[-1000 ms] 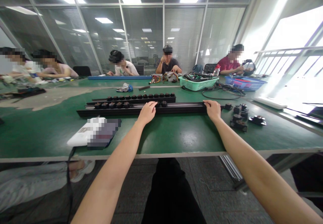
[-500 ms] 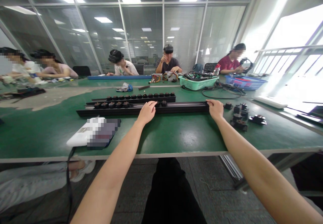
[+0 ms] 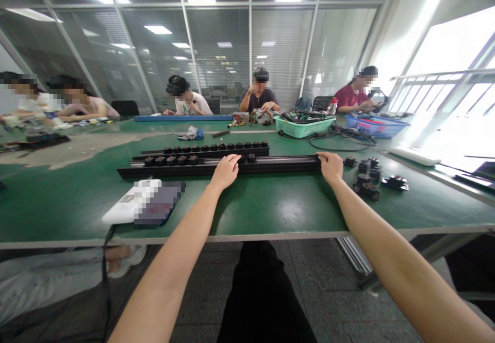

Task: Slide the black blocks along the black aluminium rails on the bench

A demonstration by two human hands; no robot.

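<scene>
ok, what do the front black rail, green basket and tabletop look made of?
Front black rail: probably metal, though plastic is possible; dark satin face, long straight edges, shiny strip along the top.
Green basket: likely molded plastic; even light-green color, latticed walls.
Tabletop: smooth, semi-gloss green surface, perhaps rubber mat or laminate; it shows a soft bright reflection.

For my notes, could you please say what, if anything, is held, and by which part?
The left hand is on the near black rail about midway, the right hand at its right end; actual gripping cannot be confirmed.
</scene>
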